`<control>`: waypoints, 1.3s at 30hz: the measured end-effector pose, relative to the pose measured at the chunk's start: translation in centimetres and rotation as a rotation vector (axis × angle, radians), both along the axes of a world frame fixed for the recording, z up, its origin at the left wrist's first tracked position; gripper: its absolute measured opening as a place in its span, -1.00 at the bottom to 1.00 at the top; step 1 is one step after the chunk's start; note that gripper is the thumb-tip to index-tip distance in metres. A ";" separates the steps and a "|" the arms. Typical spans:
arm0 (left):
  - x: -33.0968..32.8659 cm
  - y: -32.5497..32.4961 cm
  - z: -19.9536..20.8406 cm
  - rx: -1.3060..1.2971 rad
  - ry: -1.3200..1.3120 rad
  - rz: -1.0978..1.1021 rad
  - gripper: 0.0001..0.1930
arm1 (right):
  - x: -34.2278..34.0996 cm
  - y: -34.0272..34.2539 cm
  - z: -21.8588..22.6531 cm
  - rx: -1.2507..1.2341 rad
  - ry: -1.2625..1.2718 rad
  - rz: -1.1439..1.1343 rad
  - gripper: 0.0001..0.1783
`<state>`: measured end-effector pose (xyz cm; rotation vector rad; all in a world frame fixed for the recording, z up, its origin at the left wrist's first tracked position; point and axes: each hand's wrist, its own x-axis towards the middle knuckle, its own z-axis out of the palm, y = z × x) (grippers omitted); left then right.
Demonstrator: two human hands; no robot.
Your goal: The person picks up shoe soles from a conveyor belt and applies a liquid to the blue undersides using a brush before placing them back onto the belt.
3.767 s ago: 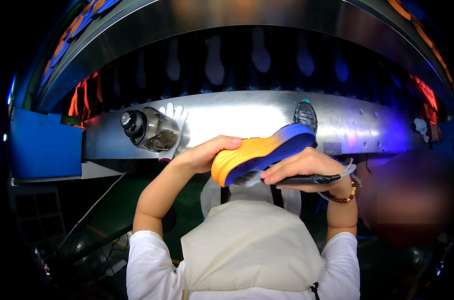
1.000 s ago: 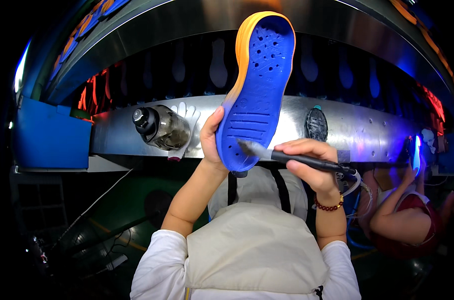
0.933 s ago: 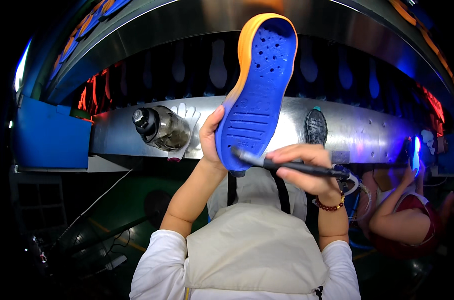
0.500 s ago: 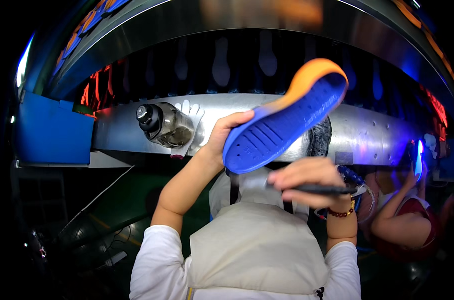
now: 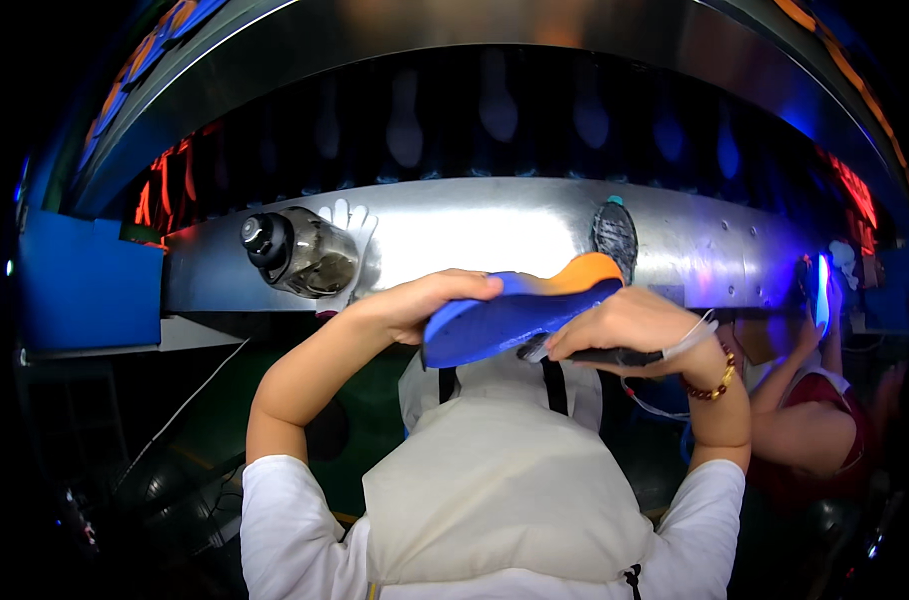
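Observation:
My left hand grips a blue and orange shoe insole by its left side, thumb along the upper edge. The insole is tilted above my lap, its orange end toward the right. In my right hand is a black-handled brush, fingers wrapped round it. The brush's head meets the blue face of the insole near its middle, partly covered by my fingers. A beaded bracelet and a clear band with a thin cord circle my right wrist.
Ahead runs a metal ledge with a bottle, a white glove and a dark sole-shaped piece. Behind it, insoles hang in a dark opening. A blue box stands left. At right, a co-worker's arm holds a brightly lit insole.
The insole has come lower and tipped flatter, its orange end down from its raised position. My right hand has brought the brush from below the insole up against its blue face.

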<state>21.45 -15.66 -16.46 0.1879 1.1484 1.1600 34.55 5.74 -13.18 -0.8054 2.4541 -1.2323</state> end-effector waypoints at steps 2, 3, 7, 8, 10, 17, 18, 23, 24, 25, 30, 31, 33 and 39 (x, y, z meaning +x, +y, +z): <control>-0.3 -0.3 0.3 0.030 -0.129 0.063 -0.41 | -0.4 1.2 0.1 -0.027 0.035 0.012 -0.74; -0.3 -0.4 0.0 0.053 -0.193 0.100 -0.41 | -0.6 1.7 -1.2 -0.202 0.031 -0.044 -0.76; -0.6 -0.4 -1.0 0.024 -0.024 0.070 -0.39 | -0.1 2.2 -2.7 -0.103 -0.053 -0.129 -0.79; -0.6 -0.6 -1.5 -0.011 -0.058 0.113 -0.39 | 0.0 2.5 -2.6 -0.059 -0.075 -0.145 -0.78; -0.6 -0.6 -2.3 0.011 -0.162 0.181 -0.40 | 0.1 2.8 -2.1 -0.111 -0.108 -0.209 -0.75; 0.6 0.6 -4.1 0.256 -0.420 0.394 -0.42 | -0.8 1.1 -5.2 -0.655 -0.334 -0.601 -0.78; 0.4 0.6 -4.8 0.276 -0.434 0.395 -0.42 | -0.8 2.8 -6.4 -0.658 -0.246 -0.701 -0.79; -0.2 1.0 -6.0 0.297 -0.469 0.428 -0.40 | -2.3 2.7 -14.7 -0.676 0.211 -1.159 -0.80; -0.4 0.9 -6.3 0.262 -0.399 0.465 -0.40 | -1.9 0.0 -12.0 -0.654 -0.069 -1.117 -0.77; -0.6 0.9 -6.3 0.279 -0.333 0.480 -0.41 | -1.2 -1.5 -11.2 -0.540 -0.129 -1.068 -0.77; -2.3 -0.1 -1.3 0.502 0.037 0.380 -0.36 | 3.3 0.4 -10.1 -1.277 -0.238 -0.579 -0.78; -2.4 -0.4 1.2 0.559 0.203 0.346 -0.35 | 3.7 0.9 -10.7 -1.409 -0.151 -0.638 -0.78; -2.9 0.3 5.7 0.720 0.414 0.453 -0.36 | 4.2 1.9 -11.5 -1.679 -0.144 -0.858 -0.77; -12.7 4.0 12.9 1.206 0.149 0.583 -0.38 | 5.5 1.6 -13.9 -1.642 -0.235 -1.119 -0.78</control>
